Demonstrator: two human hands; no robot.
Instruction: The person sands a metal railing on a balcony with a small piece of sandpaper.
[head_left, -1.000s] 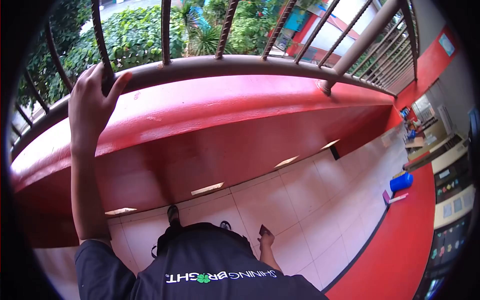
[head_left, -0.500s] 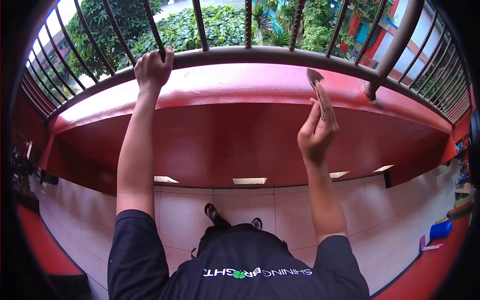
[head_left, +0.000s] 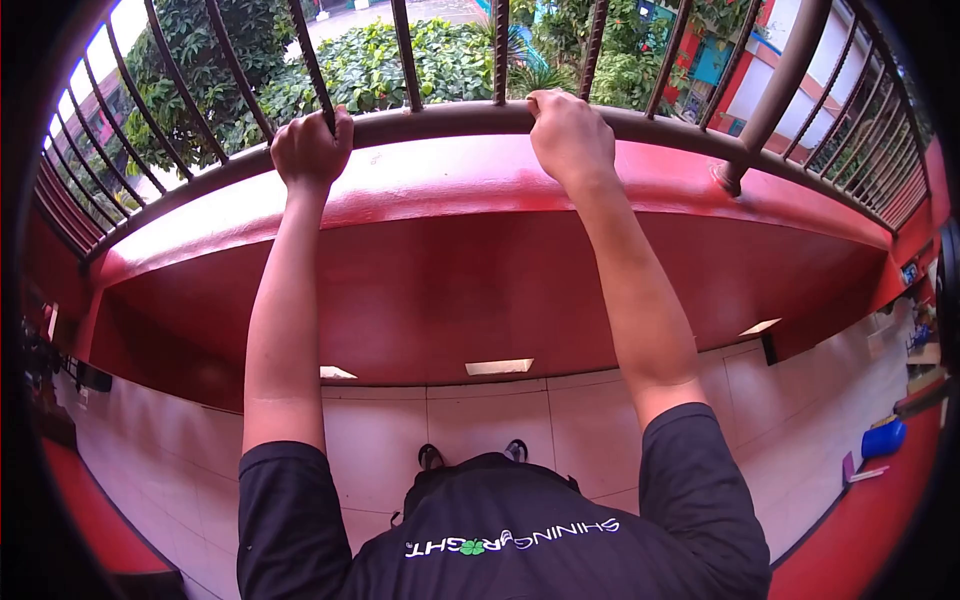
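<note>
My left hand [head_left: 312, 148] is closed around the bottom rail of the metal railing [head_left: 440, 120], at the foot of an upright bar. To the right, my right hand [head_left: 573, 135] lies over the same rail with its fingers curled around the far side. Its palm and fingertips are hidden, so the folded brownish sheet it held earlier does not show. Just below both hands runs the glossy red ledge [head_left: 430, 175] of a low wall.
Upright bars rise above the rail, with a slanted pipe [head_left: 775, 100] at the right. Leafy bushes [head_left: 420, 65] grow beyond. Below are the pale tiled floor [head_left: 380, 430] and small openings at the wall's base. A blue container [head_left: 884, 438] sits far right.
My right hand has come up and left onto the rail, and the folded brownish sheet has gone out of sight. My left hand stays on the railing. The view has shifted slightly.
</note>
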